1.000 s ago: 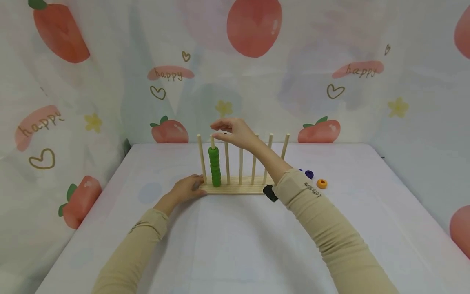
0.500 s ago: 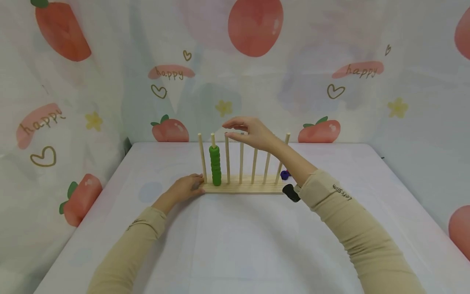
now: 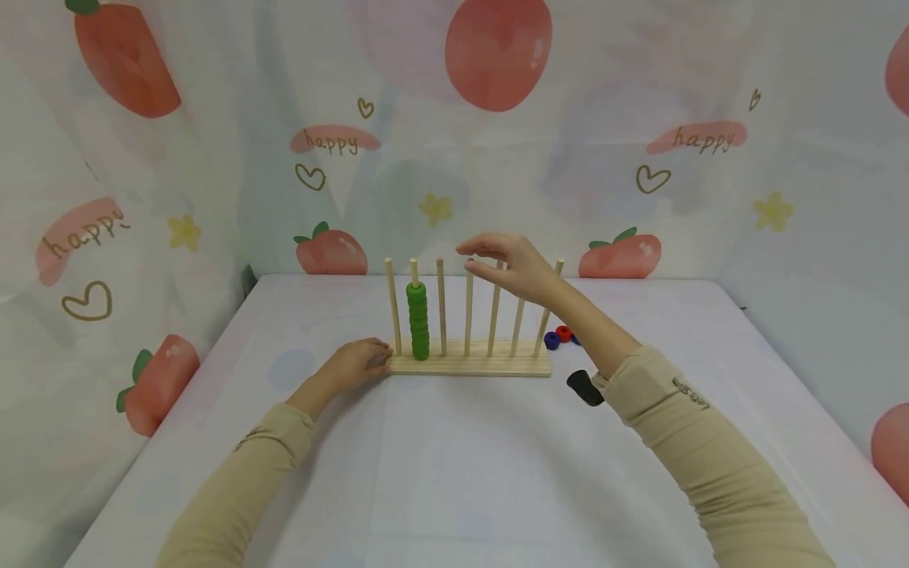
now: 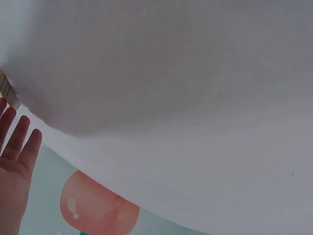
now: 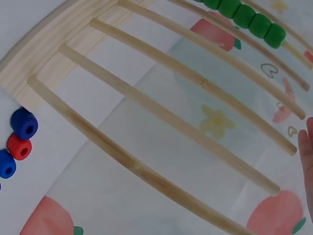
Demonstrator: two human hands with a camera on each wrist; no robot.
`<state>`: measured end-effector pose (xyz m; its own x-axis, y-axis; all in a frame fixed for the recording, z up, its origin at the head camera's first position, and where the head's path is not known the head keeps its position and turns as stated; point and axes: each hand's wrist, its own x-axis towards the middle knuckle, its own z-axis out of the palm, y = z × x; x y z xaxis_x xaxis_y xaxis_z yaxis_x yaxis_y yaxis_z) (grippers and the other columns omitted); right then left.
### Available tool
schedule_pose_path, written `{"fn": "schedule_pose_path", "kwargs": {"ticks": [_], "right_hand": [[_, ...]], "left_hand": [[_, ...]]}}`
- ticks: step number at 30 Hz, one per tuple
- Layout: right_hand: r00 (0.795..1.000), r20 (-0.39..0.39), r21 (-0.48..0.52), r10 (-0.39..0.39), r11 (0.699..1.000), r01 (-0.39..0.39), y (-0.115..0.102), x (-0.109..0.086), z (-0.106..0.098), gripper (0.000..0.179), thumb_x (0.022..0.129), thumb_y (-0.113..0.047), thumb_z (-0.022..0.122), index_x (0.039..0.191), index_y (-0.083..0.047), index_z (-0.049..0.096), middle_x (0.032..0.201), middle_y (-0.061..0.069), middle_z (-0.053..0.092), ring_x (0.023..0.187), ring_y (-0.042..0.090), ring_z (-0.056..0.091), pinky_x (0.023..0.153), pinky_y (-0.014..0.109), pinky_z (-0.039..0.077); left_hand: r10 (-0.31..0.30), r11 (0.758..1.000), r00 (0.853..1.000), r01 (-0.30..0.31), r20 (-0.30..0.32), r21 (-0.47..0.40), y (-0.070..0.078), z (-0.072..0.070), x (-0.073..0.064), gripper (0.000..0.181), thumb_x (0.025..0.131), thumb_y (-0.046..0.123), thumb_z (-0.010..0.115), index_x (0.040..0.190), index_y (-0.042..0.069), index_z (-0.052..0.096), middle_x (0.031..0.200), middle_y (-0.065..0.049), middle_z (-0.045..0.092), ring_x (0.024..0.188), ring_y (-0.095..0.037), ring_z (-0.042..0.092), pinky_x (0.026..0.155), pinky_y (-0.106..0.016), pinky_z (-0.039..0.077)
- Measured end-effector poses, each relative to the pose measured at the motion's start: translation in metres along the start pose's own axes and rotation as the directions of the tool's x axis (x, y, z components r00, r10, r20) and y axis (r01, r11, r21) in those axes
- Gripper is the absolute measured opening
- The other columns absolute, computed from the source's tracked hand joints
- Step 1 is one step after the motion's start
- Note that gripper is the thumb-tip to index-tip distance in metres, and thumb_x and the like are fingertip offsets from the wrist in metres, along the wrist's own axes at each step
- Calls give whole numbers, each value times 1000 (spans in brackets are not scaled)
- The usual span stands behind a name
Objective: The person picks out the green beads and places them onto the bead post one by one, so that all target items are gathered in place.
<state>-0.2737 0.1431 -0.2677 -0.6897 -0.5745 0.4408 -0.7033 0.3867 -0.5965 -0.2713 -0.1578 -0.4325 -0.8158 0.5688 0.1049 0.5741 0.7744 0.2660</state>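
Note:
A wooden peg rack, with its base (image 3: 469, 364) on the table, carries several upright pegs. Green beads (image 3: 418, 322) are stacked on its second peg from the left, and the peg's tip shows above them. My left hand (image 3: 353, 364) rests at the left end of the base, fingertips right at the wood; in the left wrist view its fingers (image 4: 30, 149) are extended. Over the tops of the middle pegs hovers my right hand (image 3: 517, 267), thumb and fingers apart with nothing between them. Only part of that hand (image 5: 308, 161) enters the right wrist view.
Right of the rack lie loose beads: a dark blue bead (image 5: 24, 124), a red bead (image 5: 19, 147) and a bright blue bead (image 5: 6, 164). A black device (image 3: 585, 387) sits at my right wrist. A fruit-patterned cloth (image 3: 497, 173) stands behind the white table (image 3: 454, 473).
My right hand has moved right, from the tip of the green-bead peg to above the middle pegs. The left hand has eased slightly left at the base's end. The green stack looks unchanged.

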Motion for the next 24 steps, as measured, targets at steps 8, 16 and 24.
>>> {"fn": "schedule_pose_path", "kwargs": {"ticks": [8, 16, 24], "right_hand": [[999, -43, -35, -17, 999, 15, 5, -13, -2, 27, 91, -3, 60, 115, 7, 61, 119, 21, 63, 116, 32, 56, 102, 44, 44], [993, -108, -43, -50, 998, 46, 6, -28, -5, 25, 89, 0, 61, 114, 6, 62, 116, 21, 63, 114, 33, 58, 99, 43, 46], [981, -150, -120, -122, 987, 104, 12, -45, -6, 27, 87, 2, 62, 114, 3, 63, 114, 18, 65, 107, 31, 61, 94, 46, 49]], "left_hand": [[16, 999, 1000, -16, -12, 48, 5, -2, -2, 31, 89, 20, 65, 110, -2, 68, 114, -17, 66, 108, -32, 62, 92, -44, 50], [103, 994, 990, -100, -96, 35, -4, 4, -2, 22, 89, 20, 65, 99, 2, 72, 111, -15, 67, 101, -29, 65, 84, -39, 54], [85, 996, 988, -79, -130, 48, 3, 0, -9, 21, 88, 14, 65, 104, 1, 70, 103, -13, 70, 99, -32, 65, 86, -45, 53]]}}
